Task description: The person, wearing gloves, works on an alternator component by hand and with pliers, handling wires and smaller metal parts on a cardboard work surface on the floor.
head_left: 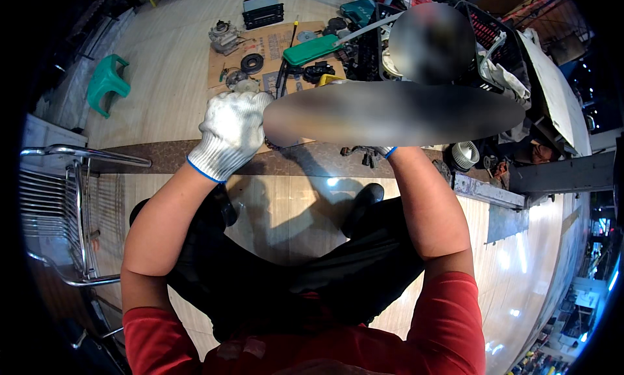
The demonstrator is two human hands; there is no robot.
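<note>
My left hand (233, 125) wears a white knitted glove with a blue cuff edge. Its fingers are curled closed at the near-left edge of the cardboard sheet (224, 62); what they grip, if anything, is hidden. A pale rounded part (247, 86) shows just beyond the knuckles. A wide blurred patch covers my right hand, leaving only the blue-edged cuff (390, 152) and forearm in sight. Dark small parts (364, 154) lie beside that cuff. On the cardboard are a black ring (252, 64), a green flat case (313, 49) and a long thin black rod (283, 69).
A grey metal assembly (224, 37) and stacked black finned panels (263, 12) stand farther back. The green stool (108, 86) and chrome chair (55, 199) are at left. Black crates (497, 43) hold parts at right, near a white blower wheel (465, 155) and metal beam (487, 192).
</note>
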